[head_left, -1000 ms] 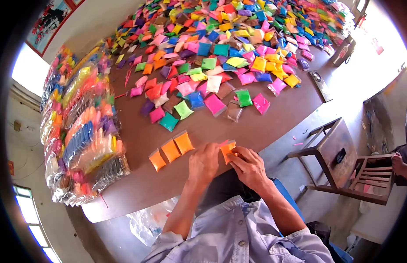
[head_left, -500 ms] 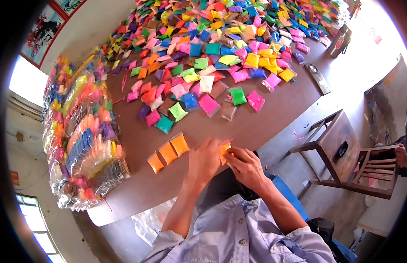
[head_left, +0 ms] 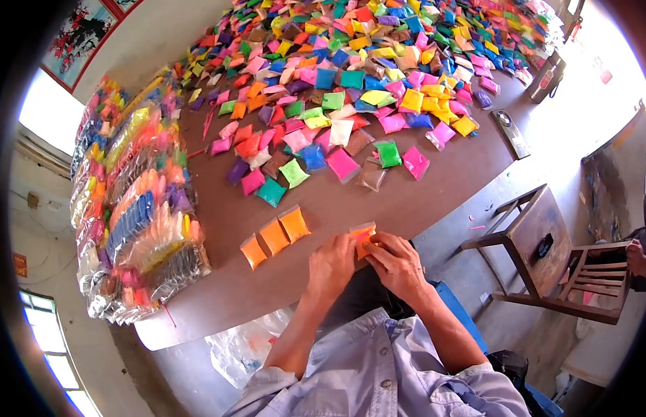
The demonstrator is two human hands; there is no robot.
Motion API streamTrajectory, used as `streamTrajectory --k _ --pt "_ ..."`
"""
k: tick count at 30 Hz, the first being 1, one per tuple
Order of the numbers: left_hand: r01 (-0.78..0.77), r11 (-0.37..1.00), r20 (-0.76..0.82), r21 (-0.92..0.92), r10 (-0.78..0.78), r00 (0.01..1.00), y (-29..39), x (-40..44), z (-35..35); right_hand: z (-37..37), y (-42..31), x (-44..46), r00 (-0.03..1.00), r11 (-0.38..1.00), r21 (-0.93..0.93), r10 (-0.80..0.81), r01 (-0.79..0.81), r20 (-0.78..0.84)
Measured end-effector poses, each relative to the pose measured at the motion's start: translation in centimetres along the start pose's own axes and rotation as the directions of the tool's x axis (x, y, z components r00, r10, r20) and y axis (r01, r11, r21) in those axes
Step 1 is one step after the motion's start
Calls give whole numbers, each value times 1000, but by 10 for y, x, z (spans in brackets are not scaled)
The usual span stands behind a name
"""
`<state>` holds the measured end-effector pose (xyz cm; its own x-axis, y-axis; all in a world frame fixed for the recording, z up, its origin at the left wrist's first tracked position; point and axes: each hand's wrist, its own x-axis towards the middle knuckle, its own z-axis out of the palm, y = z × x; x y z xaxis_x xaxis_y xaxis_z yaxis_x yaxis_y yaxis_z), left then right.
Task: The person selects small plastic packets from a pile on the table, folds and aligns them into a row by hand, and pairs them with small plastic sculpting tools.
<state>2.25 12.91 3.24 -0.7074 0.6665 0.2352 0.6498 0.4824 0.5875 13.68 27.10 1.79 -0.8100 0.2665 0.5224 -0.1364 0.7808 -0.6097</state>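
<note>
Between my two hands, near the table's front edge, is an orange packet (head_left: 363, 240) with a pinkish patch on its face. My left hand (head_left: 331, 264) has its fingers closed at the packet's left edge. My right hand (head_left: 398, 264) pinches the packet's right side between thumb and fingers. Three orange packets (head_left: 274, 237) lie in a slanted row on the brown table (head_left: 225, 292), left of my left hand. Beyond them are a teal packet (head_left: 271, 192) and a magenta packet (head_left: 415, 163).
A large heap of coloured packets (head_left: 351, 80) covers the table's far part. Clear bags of packets (head_left: 139, 215) are stacked at the left. A dark bottle (head_left: 547, 78) and a metal object (head_left: 511, 134) are at the right edge. Beyond is a wooden chair (head_left: 538, 243); a person's hand (head_left: 640, 261) rests by it.
The view has shifted slightly. My left hand has come a little away from the packet's face, showing more of it. Both hands stay at the packet; the three orange packets lie as before.
</note>
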Motion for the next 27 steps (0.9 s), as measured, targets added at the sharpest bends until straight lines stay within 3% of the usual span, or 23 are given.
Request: streamTrajectory --k 3,5,8,11,13,16,20,24,27 --pt "28 997 -60 72 -24 998 -8 2 -5 1 -1 -5 1000 1000 -19 8 -8 11" --pt "4 1000 -66 14 -3 998 -17 -1 -8 0 -2 2 1000 999 -33 4 -4 6" --pt "2 998 -209 -68 -16 978 -12 -7 -28 1 -3 3 1000 999 -35 -5 6 15" --pt "50 988 -336 -145 -97 937 -22 -14 -53 8 -3 1 997 998 53 42 -38 -68" --pt "177 974 -406 -139 -219 887 -44 -23 -74 8 -11 7 994 995 61 78 -73 -79" --pt "247 962 -560 -116 -268 784 -87 -39 -94 15 -23 21 998 996 76 39 -34 -58" --pt "412 906 -639 -91 -371 674 -137 -65 -112 38 -40 38 1000 990 142 -21 20 2" --pt "468 881 -649 -70 -397 650 -157 -79 -113 67 -62 61 988 976 168 -147 135 57" --pt "440 896 -663 61 -293 688 -162 -80 -107 93 -79 74 970 958 202 -225 204 87"
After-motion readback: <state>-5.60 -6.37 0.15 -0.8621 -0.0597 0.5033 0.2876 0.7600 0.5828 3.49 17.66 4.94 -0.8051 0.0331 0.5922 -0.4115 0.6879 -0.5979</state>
